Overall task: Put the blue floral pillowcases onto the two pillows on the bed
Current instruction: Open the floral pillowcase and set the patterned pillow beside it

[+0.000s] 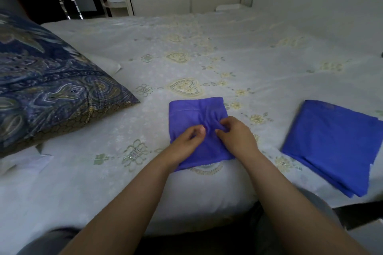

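A folded plain blue cloth square (196, 128) is being pinched at its middle by the left hand (189, 141) and right hand (235, 135), each grip clenched on a raised fold, seemingly to open it. It is lying on the embroidered white bed (228, 58), between a blue paisley-patterned pillow (51, 93) and a second folded blue cloth (335, 145).

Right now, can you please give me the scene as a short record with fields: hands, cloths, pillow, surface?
left hand: pinches the small folded blue cloth
right hand: pinches the same cloth
second cloth: larger folded blue cloth, lying apart to the right, untouched
pillow: blue paisley pillow, at left
surface: white embroidered bedspread
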The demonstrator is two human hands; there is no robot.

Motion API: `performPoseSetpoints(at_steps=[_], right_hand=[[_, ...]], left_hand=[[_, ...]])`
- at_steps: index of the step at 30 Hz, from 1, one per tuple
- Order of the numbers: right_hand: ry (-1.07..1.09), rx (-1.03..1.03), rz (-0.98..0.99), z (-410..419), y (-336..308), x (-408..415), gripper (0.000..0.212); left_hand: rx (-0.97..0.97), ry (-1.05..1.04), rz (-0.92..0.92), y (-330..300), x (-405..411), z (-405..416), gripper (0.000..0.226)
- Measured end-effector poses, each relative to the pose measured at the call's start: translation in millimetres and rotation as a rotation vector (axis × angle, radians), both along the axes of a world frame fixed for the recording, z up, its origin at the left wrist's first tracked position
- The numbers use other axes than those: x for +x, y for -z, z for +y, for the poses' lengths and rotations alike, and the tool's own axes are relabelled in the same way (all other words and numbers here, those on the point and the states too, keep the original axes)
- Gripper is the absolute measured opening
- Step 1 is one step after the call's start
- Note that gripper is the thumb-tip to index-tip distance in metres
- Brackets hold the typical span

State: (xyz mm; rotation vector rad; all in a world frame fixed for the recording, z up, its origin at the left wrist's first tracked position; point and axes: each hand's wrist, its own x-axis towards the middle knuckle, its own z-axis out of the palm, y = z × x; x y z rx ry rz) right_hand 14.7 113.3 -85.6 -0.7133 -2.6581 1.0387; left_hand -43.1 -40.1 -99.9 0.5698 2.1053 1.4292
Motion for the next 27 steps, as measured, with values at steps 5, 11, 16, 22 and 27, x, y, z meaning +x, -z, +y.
performPoseSetpoints(at_steps=[5, 11, 16, 22, 27], right_hand=[[-0.358, 0.003, 0.153, -46, 0, 10, 0.021], [-0.211, -0.173, 0.14, -56, -7, 9, 0.023], [-0.284, -0.105, 0.051, -62, -21, 12, 0.048], [-0.371, 0.103, 0.006, -70, -26, 15, 0.055], [-0.228, 0.174, -0.073, -66, -25, 7, 0.065]], left_hand=[[0.153, -0.266, -0.016, -17, -8, -11, 0.045], [0.253, -0.445, 0.072, -19, -1, -32, 0.017], [0.351, -0.335, -0.032, -27, 10, -50, 0.017], [0.393, -0.244, -0.153, -27, 11, -64, 0.024], [0.535, -0.454, -0.218, -30, 10, -69, 0.016]])
